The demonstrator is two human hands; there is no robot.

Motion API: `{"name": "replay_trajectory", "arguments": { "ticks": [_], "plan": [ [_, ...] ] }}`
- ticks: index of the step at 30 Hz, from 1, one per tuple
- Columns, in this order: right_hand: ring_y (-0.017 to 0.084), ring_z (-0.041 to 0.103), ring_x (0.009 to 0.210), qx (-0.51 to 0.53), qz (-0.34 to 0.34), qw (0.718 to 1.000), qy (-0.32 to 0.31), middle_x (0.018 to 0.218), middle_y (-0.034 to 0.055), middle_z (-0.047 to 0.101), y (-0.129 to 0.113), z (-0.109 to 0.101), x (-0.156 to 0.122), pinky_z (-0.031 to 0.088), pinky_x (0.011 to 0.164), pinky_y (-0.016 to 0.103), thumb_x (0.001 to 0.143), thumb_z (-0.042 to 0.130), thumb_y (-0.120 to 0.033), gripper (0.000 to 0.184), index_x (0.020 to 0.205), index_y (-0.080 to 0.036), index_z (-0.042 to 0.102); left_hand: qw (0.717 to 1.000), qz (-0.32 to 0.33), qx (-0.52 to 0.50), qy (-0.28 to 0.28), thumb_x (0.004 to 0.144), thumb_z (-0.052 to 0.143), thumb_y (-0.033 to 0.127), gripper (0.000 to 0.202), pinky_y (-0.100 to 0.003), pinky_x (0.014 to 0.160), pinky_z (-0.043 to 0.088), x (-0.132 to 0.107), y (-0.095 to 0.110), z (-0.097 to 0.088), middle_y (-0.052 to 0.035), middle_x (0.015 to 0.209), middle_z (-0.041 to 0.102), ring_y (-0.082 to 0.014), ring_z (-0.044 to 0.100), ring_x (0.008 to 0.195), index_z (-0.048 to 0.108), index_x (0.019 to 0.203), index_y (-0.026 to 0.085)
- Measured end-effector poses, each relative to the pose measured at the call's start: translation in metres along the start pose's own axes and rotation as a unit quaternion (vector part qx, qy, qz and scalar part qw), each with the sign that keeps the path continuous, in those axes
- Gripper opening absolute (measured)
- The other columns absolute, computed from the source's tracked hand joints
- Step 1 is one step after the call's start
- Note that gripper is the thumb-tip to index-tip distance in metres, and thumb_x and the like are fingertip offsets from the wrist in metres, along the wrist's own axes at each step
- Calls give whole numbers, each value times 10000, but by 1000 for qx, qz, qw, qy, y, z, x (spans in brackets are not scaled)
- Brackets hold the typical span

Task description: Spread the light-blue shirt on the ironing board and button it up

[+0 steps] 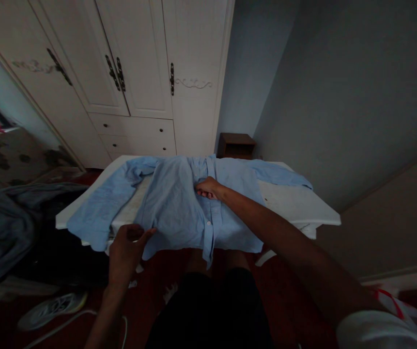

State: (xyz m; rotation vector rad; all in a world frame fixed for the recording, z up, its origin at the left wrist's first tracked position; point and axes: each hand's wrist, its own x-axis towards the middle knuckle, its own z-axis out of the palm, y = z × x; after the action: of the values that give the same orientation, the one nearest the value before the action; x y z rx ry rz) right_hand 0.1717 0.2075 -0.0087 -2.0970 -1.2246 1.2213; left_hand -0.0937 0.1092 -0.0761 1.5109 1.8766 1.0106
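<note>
The light blue shirt [179,203] is spread on the white tabletop [302,206], its long axis running away, collar far, hem overhanging the near edge. Its placket is pinched mid-length in the grip of the right hand [208,188]. The left hand [126,249] is set at the nearer left hem corner, and whether its grip is closed cannot be told.

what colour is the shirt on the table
Light blue, with small white buttons; the head view shows the shirt best.

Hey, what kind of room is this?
Probably a bedroom in a home: a tall white wardrobe with drawers below its doors, a small wooden nightstand in the corner, and a blue shirt spread on a white table.
</note>
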Motion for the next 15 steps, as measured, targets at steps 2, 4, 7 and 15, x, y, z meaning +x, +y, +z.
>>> {"name": "replay_trajectory", "arguments": {
  "ticks": [2,4,7,15],
  "plan": [
    [38,393,316,-2,-15,1000,5,404,-49,473,-3,6,2,301,349,147,795,632,-167,197,628,-115,543,1000,-2,-10,5,605,666,563,492,-363,777,506,-1,-2,-1,-91,899,699,-268,668,856,603,900,175],
    [35,410,335,-5,-28,999,15,439,-66,480,-7,11,5,331,365,145,844,617,-192,215,658,-116,541,1000,-8,-18,-4,610,643,566,483,-370,789,504,-1,-4,-6,-86,874,706,-267,668,827,643,885,169],
    [26,415,365,-19,-36,999,26,492,-83,481,-11,16,11,364,390,141,911,581,-222,237,704,-112,546,998,-26,-47,-12,584,646,608,545,-368,779,506,-1,-10,-15,-76,865,713,-260,663,788,683,901,165],
    [62,504,452,-158,-109,979,61,583,-25,559,6,-1,32,434,476,191,920,562,-218,174,819,-85,612,995,-39,-92,-13,556,668,604,556,-330,735,518,16,-39,-18,-63,874,714,-233,650,764,699,891,161]
  ]
}}
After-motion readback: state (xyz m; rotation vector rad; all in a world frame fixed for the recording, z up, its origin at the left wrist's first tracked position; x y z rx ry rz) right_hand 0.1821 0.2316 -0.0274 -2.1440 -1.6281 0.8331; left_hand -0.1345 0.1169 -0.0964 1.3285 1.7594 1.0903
